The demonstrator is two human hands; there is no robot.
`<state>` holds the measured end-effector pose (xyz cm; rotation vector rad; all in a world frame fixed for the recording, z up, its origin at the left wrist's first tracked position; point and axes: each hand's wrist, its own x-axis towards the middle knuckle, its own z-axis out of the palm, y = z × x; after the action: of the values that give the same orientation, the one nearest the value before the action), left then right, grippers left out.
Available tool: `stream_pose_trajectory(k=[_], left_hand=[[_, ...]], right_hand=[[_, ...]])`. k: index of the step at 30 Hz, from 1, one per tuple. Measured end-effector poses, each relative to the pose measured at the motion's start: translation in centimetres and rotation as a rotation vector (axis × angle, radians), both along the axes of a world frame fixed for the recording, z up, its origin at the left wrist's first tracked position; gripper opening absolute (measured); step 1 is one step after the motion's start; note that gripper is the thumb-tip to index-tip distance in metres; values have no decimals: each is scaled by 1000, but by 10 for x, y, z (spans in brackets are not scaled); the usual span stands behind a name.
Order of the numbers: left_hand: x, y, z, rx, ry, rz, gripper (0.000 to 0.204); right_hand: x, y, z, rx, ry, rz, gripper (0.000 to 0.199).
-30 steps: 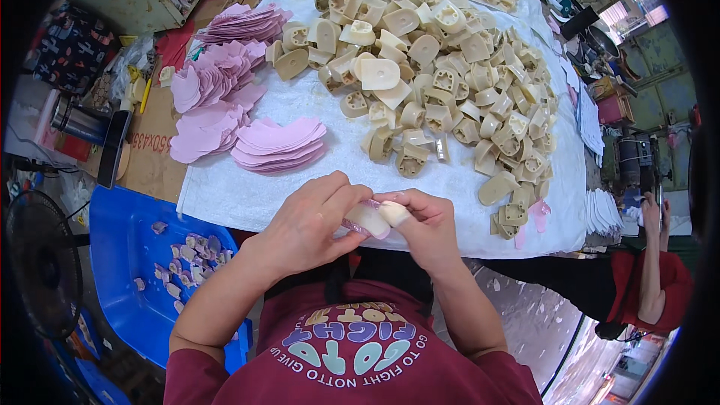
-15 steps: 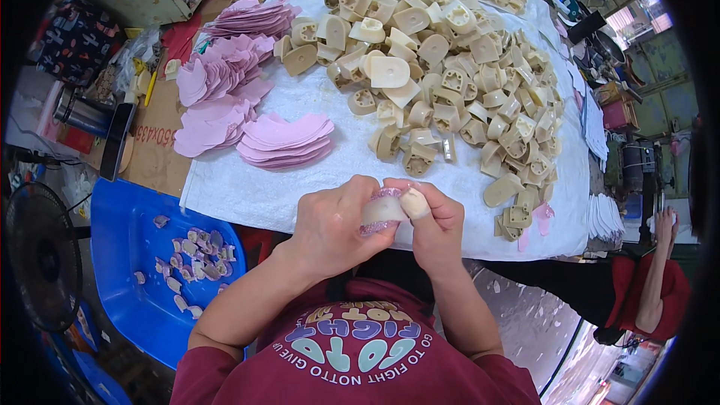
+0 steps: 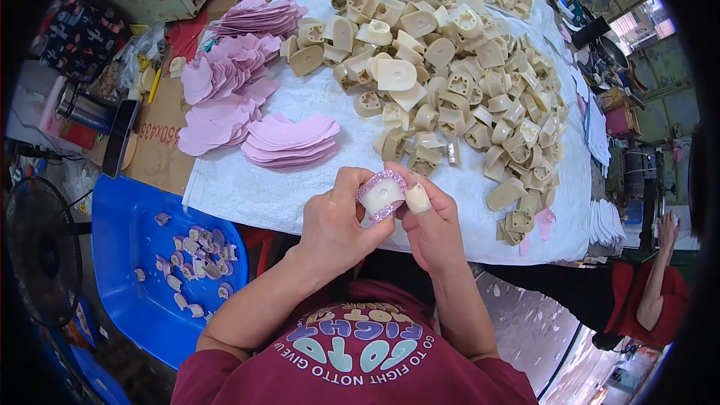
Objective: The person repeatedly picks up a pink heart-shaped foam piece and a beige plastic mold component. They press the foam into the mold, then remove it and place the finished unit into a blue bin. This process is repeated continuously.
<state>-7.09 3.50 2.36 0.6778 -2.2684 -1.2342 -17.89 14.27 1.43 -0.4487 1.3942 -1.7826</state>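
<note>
Between my two hands, above the table's near edge, is a whitish shoe heel [image 3: 382,193] with a pink glittery covering wrapped along its edges. My left hand [image 3: 331,214] is closed round its left side, thumb below and fingers above. My right hand [image 3: 436,225] pinches its right side, with a beige cover [image 3: 418,199] on the thumb. The fingers hide part of the heel. Beyond my hands, a large heap of bare beige heels [image 3: 450,82] lies on a white cloth [image 3: 300,195]. To the left are stacked pink cut pieces [image 3: 292,139].
A blue plastic basin [image 3: 124,255] at lower left holds several glitter-covered heels [image 3: 202,251]. A black fan [image 3: 37,255] stands beyond it. A phone [image 3: 120,139] leans near the table's left edge. Another person [image 3: 649,300] in red is at the far right.
The heel has turned in my hands, so more of its white face and curved glittery edge shows. Both hands stay on it, and the left fingers have shifted slightly.
</note>
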Motion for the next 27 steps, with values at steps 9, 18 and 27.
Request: stream_pose_trajectory(k=[9,18,27], left_hand=[[-2,-2,-7,-36,23,43,44],[9,-33,2,494,175,-206,34],[7,-20,-4,402,299,-249,45]], right_hand=[[20,-12,11,108,332,-52,32],[0,-2,6,113,497,108,33],[18,13,4,101,66,74,31]])
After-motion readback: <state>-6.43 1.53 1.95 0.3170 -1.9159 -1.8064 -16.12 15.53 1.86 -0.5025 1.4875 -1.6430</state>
